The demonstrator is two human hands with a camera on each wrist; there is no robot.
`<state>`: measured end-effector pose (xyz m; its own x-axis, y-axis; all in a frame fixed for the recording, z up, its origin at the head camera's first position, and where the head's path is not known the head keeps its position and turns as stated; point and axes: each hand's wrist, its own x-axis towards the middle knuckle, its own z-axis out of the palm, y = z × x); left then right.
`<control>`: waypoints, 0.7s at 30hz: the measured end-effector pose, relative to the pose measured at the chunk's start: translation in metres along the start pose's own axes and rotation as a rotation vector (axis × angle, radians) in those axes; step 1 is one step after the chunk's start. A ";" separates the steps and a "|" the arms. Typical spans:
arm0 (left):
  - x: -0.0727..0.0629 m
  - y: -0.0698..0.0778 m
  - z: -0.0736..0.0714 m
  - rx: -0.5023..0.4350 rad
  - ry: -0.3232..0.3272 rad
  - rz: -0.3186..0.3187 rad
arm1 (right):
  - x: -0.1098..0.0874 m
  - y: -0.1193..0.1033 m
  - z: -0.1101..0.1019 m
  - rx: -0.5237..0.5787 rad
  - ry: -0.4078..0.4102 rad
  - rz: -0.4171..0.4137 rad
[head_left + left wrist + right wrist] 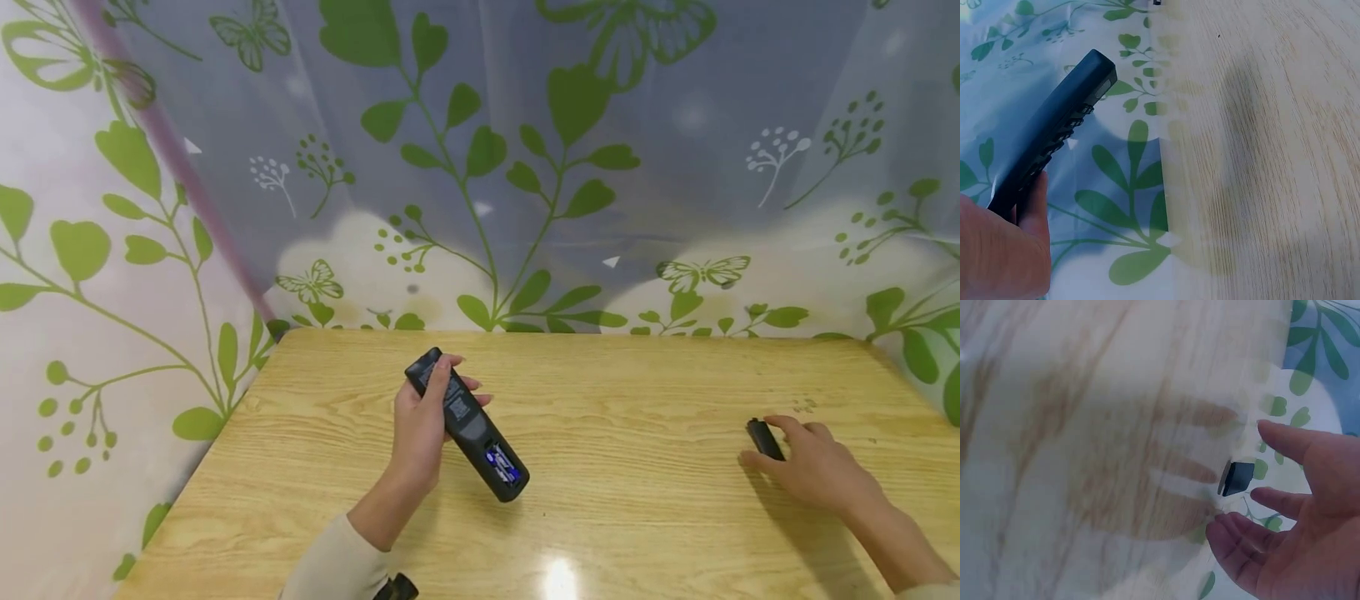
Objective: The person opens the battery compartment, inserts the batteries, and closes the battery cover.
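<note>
My left hand [422, 429] grips a black remote control [472, 433] near its upper end, thumb across the back. The remote's back faces up, tilted above the table, and its battery compartment [504, 465] is uncovered, with blue-and-silver batteries inside. In the left wrist view, the remote [1054, 128] shows its side and raised buttons. At the right, my right hand [821, 467] spreads its thumb and fingers around a small black battery cover [765, 439]. A gap shows between the fingers and the cover [1239, 479] in the right wrist view.
A light wood-grain table [637, 433] lies under both hands. Behind it hangs a curtain [525, 208] printed with green leaves and butterflies, continuing along the left side. A small dark object [401, 586] is by the left sleeve at the bottom edge.
</note>
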<state>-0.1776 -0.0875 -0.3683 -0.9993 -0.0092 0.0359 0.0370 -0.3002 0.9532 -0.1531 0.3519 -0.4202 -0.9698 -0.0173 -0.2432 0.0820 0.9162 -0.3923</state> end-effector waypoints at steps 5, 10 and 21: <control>0.000 0.000 0.000 0.007 0.005 -0.008 | 0.001 -0.005 -0.002 -0.041 -0.016 0.001; -0.001 0.000 -0.002 0.004 0.001 -0.012 | 0.004 -0.005 -0.001 -0.072 0.003 0.018; -0.001 -0.002 -0.006 0.014 -0.006 0.001 | 0.011 0.001 0.004 -0.127 0.075 -0.029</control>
<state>-0.1770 -0.0925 -0.3715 -0.9992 -0.0040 0.0387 0.0382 -0.2867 0.9573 -0.1625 0.3514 -0.4265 -0.9861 -0.0190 -0.1651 0.0287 0.9591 -0.2817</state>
